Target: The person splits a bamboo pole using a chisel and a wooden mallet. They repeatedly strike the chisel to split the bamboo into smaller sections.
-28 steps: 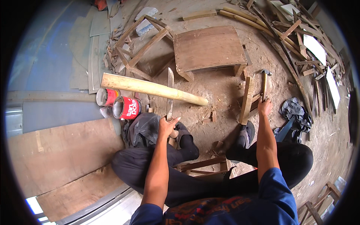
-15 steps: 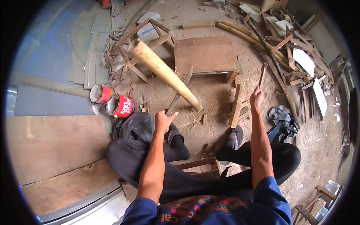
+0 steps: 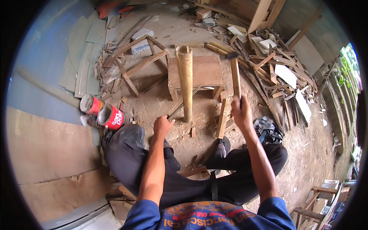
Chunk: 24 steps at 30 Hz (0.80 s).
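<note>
A thick hollow bamboo pole [image 3: 186, 86] stands nearly upright on the dirt floor in front of me. My left hand [image 3: 163, 125] is closed around the handle of a long knife [image 3: 177, 110]. Its blade slants up to the right and passes behind the pole, the tip showing on the far side. Whether the blade touches the bamboo I cannot tell. To the right, my right hand [image 3: 242, 114] grips a wooden-handled hammer [image 3: 235, 78], raised with its dark head at the top.
Behind the pole is a low wooden bench [image 3: 199, 73]. Left stand red paint cans [image 3: 112, 117] and a wooden frame [image 3: 138, 69]. Scrap wood [image 3: 278, 73] is heaped at the right. A short wood block [image 3: 222, 119] lies near my foot, and a black plastic bag [image 3: 268, 130] beside my knee.
The bamboo pole has swung from a leftward lean to nearly upright. My right hand has moved left, and the hammer's head now shows. The view has shifted too.
</note>
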Tool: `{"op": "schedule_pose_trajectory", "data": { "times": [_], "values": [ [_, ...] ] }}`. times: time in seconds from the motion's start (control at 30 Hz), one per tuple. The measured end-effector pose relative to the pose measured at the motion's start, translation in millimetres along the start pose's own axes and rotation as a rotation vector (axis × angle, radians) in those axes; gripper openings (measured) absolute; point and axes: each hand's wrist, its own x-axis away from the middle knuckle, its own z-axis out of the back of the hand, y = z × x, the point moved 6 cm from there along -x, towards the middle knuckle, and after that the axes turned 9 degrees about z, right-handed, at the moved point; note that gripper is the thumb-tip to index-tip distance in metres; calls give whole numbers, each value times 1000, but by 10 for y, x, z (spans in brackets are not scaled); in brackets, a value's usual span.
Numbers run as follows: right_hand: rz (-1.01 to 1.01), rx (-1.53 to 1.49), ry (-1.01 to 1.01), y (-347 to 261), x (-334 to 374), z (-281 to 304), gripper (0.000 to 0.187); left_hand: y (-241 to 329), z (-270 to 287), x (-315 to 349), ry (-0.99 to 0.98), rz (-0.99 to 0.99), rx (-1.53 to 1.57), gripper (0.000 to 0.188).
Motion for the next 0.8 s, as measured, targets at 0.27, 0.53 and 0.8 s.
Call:
{"op": "schedule_pose_trajectory", "data": {
  "times": [0.27, 0.53, 0.8],
  "values": [
    [220, 313, -129, -45, 488, -442, 29, 58, 82, 22, -90, 25, 28, 36],
    [227, 449, -205, 66, 473, -628, 35, 42, 73, 42, -71, 29, 30, 37],
    [123, 551, -352, 141, 457, -668, 34, 157, 66, -33, -92, 65, 25, 36]
  ]
}}
